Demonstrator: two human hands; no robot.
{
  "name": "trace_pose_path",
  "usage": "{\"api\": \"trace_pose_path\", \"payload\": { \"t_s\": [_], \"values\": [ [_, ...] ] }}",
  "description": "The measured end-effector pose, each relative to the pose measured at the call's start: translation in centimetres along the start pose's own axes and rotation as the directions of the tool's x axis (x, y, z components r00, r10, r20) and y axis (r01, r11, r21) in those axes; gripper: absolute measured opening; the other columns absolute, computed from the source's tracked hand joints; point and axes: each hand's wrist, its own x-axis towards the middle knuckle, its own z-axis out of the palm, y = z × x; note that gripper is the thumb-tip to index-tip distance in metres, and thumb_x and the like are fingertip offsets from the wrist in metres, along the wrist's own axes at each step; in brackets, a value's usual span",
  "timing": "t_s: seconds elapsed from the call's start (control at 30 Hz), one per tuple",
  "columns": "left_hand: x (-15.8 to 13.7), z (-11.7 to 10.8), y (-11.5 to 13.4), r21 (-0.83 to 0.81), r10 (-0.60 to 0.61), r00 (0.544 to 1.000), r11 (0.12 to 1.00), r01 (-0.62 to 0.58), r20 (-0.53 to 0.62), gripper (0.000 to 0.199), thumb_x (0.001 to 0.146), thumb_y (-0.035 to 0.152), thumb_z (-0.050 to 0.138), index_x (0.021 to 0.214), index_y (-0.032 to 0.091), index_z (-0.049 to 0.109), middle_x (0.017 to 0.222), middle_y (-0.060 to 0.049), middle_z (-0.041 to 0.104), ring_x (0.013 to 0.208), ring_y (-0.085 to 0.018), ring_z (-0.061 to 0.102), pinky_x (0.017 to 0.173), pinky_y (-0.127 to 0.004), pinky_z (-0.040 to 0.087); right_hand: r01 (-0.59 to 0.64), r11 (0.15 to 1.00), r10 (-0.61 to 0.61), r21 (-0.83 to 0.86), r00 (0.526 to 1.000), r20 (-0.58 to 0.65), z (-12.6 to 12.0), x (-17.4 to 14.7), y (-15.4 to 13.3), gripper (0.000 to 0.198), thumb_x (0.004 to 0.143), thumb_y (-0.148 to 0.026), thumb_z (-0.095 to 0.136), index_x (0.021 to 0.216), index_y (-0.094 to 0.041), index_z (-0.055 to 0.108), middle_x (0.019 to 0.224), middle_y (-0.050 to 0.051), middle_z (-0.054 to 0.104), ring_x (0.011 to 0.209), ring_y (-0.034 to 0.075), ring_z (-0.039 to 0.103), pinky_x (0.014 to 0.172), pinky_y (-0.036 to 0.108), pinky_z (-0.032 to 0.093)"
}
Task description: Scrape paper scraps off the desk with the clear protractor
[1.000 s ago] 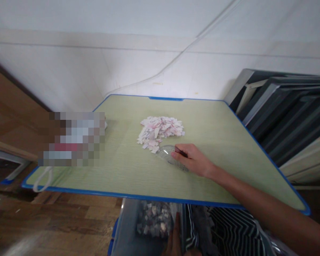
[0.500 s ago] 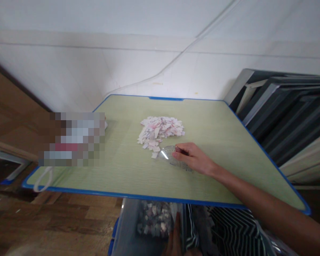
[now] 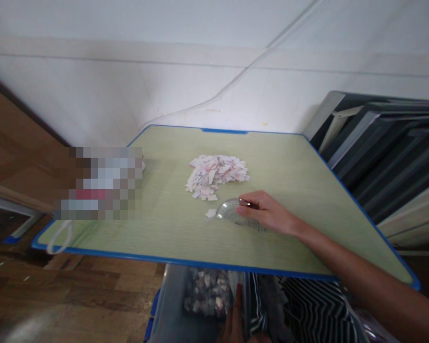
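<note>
My right hand (image 3: pixel 266 212) is closed on a clear plastic protractor (image 3: pixel 229 209) with printed markings, held against the tabletop; something dark reddish shows at the fingers, too unclear to name. By the protractor's left edge lies a small paper scrap (image 3: pixel 210 213), apart from the heap of torn white and pinkish paper scraps (image 3: pixel 218 174) behind it. Below the table's front edge, my left hand (image 3: pixel 235 319) grips the side wall of a clear plastic bin (image 3: pixel 171 305), its fingers along the wall and its lower part out of frame. More scraps (image 3: pixel 207 290) lie inside that bin.
The green table (image 3: pixel 157 224) has a blue rim. A pixelated object (image 3: pixel 103 183) with a white loop (image 3: pixel 59 240) sits at its left. Dark panels (image 3: pixel 389 143) lean at the right, a cardboard box (image 3: pixel 17 147) stands left, and striped cloth (image 3: pixel 314 305) lies below.
My right hand and the protractor have moved slightly right and toward me. One paper scrap now lies farther from the heap. My left hand looks unmoved at the bin.
</note>
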Motion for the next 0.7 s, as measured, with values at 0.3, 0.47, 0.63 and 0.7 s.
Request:
{"api": "trace_pose_path", "payload": {
  "t_s": [0.3, 0.47, 0.63, 0.7],
  "values": [
    [0.0, 0.0, 0.0, -0.008, -0.014, 1.000, 1.000, 0.014, 0.012, 0.084, 0.076, 0.029, 0.053, 0.144, 0.031, 0.003, 0.152, -0.002, 0.024, 0.116, -0.028, 0.056, 0.085, -0.029, 0.051, -0.028, 1.000, 0.028, 0.004, 0.999, -0.019, 0.1, -0.1, 0.1, 0.038, 0.082, -0.041, 0.044, 0.054, -0.019, 0.030, 0.054, -0.005, 0.027, 0.050, 0.007, 0.027, 0.049, 0.023, 0.019],
    [0.4, 0.5, -0.3, 0.074, -0.015, 1.000, 0.997, 0.014, 0.002, 0.083, 0.077, 0.031, 0.055, 0.144, 0.029, 0.007, 0.149, -0.006, 0.031, 0.116, -0.030, 0.055, 0.084, -0.031, 0.053, -0.033, 0.991, 0.022, -0.131, 0.996, -0.083, -0.4, -0.3, -0.4, 0.034, 0.083, -0.032, 0.042, 0.053, -0.019, 0.031, 0.052, -0.005, 0.029, 0.049, 0.007, 0.029, 0.050, 0.024, 0.020],
    [-0.4, -0.1, 0.8, 0.109, 0.063, 0.997, 0.992, -0.058, -0.040, 0.079, 0.078, 0.028, 0.056, 0.143, 0.039, 0.012, 0.149, 0.002, 0.030, 0.115, -0.025, 0.057, 0.081, -0.026, 0.053, -0.007, 0.988, -0.003, -0.154, 0.998, -0.069, -1.2, -0.7, -0.6, 0.035, 0.083, -0.031, 0.043, 0.052, -0.019, 0.029, 0.052, -0.005, 0.028, 0.048, 0.007, 0.029, 0.050, 0.024, 0.019],
    [-1.0, -0.5, 1.3, 0.157, 0.106, 0.993, 0.983, -0.096, -0.060, 0.070, 0.082, 0.028, 0.051, 0.142, 0.043, 0.017, 0.150, 0.004, 0.026, 0.120, -0.025, 0.052, 0.083, -0.027, 0.052, -0.022, 0.991, 0.010, -0.135, 0.996, -0.093, -1.0, -0.7, -0.6, 0.035, 0.084, -0.031, 0.042, 0.053, -0.019, 0.029, 0.052, -0.005, 0.027, 0.049, 0.007, 0.028, 0.050, 0.024, 0.019]
  ]
}}
